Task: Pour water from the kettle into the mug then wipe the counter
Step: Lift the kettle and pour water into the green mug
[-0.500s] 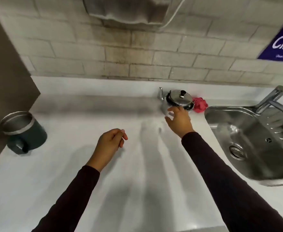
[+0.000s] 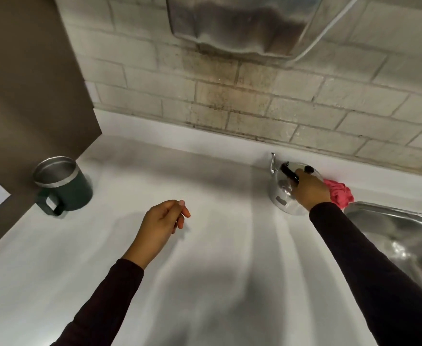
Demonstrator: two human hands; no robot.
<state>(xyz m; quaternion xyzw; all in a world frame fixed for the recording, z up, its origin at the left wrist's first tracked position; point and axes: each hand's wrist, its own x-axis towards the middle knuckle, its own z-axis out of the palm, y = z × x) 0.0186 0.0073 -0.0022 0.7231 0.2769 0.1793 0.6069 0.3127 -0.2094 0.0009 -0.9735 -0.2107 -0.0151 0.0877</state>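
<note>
Our left hand (image 2: 160, 222) hovers over bare white counter (image 2: 229, 245), fingers loosely curled, holding nothing; open room all round it. Stainless sink (image 2: 392, 231) edge just right of our right sleeve. Right hand (image 2: 309, 189) fingers clamped on the black handle of the shiny steel kettle (image 2: 283, 193), spout pointing left. Pink cloth (image 2: 339, 194) bunched just right of those fingers. Dark green steel-rimmed mug (image 2: 61, 184) far left, by the brown side panel. Stained tile wall behind.

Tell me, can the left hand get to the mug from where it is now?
Probably yes. The left hand hovers empty over bare counter, and nothing stands between it and the mug, whose handle faces the person.
</note>
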